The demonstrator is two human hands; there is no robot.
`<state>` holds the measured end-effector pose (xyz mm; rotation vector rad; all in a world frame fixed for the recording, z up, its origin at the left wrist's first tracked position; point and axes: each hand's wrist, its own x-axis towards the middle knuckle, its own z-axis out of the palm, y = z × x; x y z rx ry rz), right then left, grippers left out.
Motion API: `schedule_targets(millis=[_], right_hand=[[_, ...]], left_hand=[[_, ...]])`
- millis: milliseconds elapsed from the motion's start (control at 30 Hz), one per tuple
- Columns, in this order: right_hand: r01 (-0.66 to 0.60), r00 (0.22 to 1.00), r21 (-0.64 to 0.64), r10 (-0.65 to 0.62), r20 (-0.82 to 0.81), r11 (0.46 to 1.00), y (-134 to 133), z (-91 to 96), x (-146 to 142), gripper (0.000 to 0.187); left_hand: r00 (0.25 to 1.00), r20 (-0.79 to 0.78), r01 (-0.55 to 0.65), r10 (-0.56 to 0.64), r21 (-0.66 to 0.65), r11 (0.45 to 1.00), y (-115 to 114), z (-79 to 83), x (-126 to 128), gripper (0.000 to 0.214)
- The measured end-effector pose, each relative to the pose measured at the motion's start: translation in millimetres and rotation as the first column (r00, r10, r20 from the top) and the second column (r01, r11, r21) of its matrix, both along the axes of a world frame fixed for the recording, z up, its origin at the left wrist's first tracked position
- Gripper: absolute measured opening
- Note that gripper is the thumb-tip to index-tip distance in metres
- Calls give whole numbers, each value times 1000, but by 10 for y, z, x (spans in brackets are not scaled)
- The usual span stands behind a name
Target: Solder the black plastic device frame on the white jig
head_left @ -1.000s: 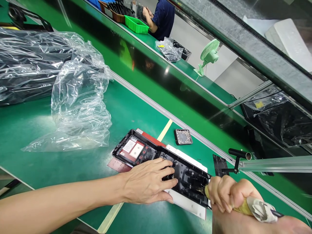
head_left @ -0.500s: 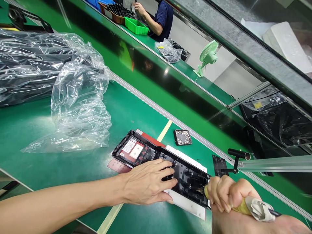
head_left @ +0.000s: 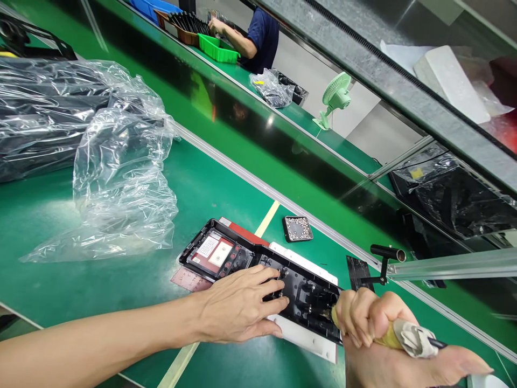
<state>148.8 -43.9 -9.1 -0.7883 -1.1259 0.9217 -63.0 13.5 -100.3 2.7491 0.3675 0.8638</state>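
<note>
A long black plastic housing (head_left: 297, 285) lies open side up on a white fixture block (head_left: 311, 342). Its wider left end frames a rectangular window, with a red plate and white labels showing through. Flat on the middle of the housing rests my left hand (head_left: 238, 304), fingers spread. My right hand (head_left: 369, 320) is wrapped around a yellow-handled corded tool, which looks like a soldering iron (head_left: 388, 335), over the housing's right end. White wrapping covers the back of the handle. The tool's tip is hard to make out against the black plastic.
A small black tray (head_left: 298, 229) of tiny metal parts stands behind the housing. Clear plastic bags (head_left: 125, 183) cover dark parts at the left. A metal arm with a black tube (head_left: 388, 252) juts in from the right. Beyond the partition, a co-worker (head_left: 262, 40) works near a green bin (head_left: 218, 48).
The whole view has shifted slightly, so things appear a little further left. Both hands keep their places on the housing and the tool.
</note>
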Motion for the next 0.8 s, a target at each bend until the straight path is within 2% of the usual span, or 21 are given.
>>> schedule_targets(millis=[300, 633, 800], right_hand=[[-38, 998, -5, 38, 43, 999, 15, 53, 2, 82], [13, 997, -19, -12, 70, 1000, -14, 67, -15, 83], [-4, 995, -46, 8, 96, 999, -26, 93, -5, 84]], left_hand=[[1000, -11, 10, -10, -16, 1000, -1, 6, 3, 43], [1000, -10, 9, -9, -24, 1000, 0, 4, 3, 42], [1000, -15, 11, -11, -23, 1000, 2, 22, -3, 41]])
